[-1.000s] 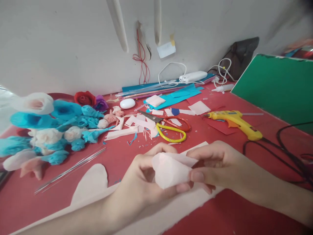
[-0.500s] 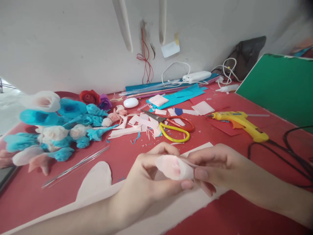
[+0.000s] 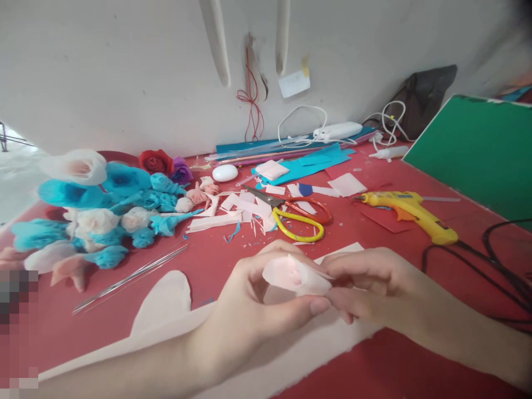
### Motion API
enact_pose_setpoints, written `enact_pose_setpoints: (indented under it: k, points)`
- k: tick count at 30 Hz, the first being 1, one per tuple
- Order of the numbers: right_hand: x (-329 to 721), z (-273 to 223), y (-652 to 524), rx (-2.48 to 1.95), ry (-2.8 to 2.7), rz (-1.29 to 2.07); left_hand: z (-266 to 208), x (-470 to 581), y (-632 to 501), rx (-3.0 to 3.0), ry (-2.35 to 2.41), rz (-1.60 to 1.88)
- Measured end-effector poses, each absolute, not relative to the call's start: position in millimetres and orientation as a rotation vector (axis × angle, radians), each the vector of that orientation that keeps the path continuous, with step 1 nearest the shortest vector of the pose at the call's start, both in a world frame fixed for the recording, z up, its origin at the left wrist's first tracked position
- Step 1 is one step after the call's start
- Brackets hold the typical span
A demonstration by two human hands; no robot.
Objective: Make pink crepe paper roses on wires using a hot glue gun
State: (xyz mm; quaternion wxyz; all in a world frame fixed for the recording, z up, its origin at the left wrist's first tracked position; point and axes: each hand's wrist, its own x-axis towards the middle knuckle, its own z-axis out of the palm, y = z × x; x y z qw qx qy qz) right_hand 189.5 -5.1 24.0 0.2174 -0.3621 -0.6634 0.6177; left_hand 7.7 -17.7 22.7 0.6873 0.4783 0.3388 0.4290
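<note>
A small pale pink paper flower (image 3: pixel 305 279), its petals wrapped around a pinker centre, is held between both hands. My left hand (image 3: pixel 257 310) grips its near side, thumb along the lower edge and fingers behind. At its right end, my right hand (image 3: pixel 369 282) pinches the base, with part of the grip hidden by the fingers. Beneath the hands lies a large pale pink sheet of paper (image 3: pixel 286 354). A rounded pale paper piece (image 3: pixel 164 302) rests left of my left hand.
Scissors (image 3: pixel 297 221) lie open among paper scraps (image 3: pixel 245 208). A yellow glue gun (image 3: pixel 415 210) with a black cord (image 3: pixel 465 252) sits to the right. Finished paper flowers (image 3: pixel 97 221) are heaped on the left, near thin metal wires (image 3: pixel 133 277). A green board (image 3: pixel 477 155) stands at right.
My right thumb has slid lower and behind the flower's base. The flower has turned slightly in my hands, and the view has shifted a little.
</note>
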Motion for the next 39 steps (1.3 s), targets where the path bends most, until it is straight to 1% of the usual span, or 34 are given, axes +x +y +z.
enact_pose_setpoints:
  k: [5, 8, 13, 17, 23, 27, 37, 39]
  points:
    - [191.6, 23.7, -2.8, -1.02, -1.966, 1.56, 23.7, 4.6, -18.3, 1.404, 0.904, 1.001]
    - [191.5, 28.1, -0.2, -0.975, -2.06, 1.46, 25.8, 2.0, -18.1, 1.609, 0.91, 1.023]
    - [192.3, 31.7, 3.2, -0.882, -2.137, 1.465, 26.2, -2.1, -14.7, 1.821, 0.884, 1.006]
    - [194.2, 29.9, 2.8, -0.922, -2.149, 1.425, 25.6, -2.0, -13.0, 1.913, 0.873, 1.051]
    - [195.5, 29.3, 1.8, -0.937, -2.171, 1.337, 24.9, -0.9, -13.9, 1.912, 0.879, 1.085]
    - [197.0, 28.0, 2.1, -0.962, -2.229, 1.249, 24.6, -0.5, -11.6, 1.836, 0.938, 1.012]
    - [200.8, 21.3, 2.5, -1.168, -2.178, 1.267, 24.5, 2.7, -8.9, 1.62, 1.138, 0.761]
    - [200.7, 22.5, 2.8, -1.179, -2.177, 1.315, 25.4, 5.2, -8.4, 1.522, 1.192, 0.731]
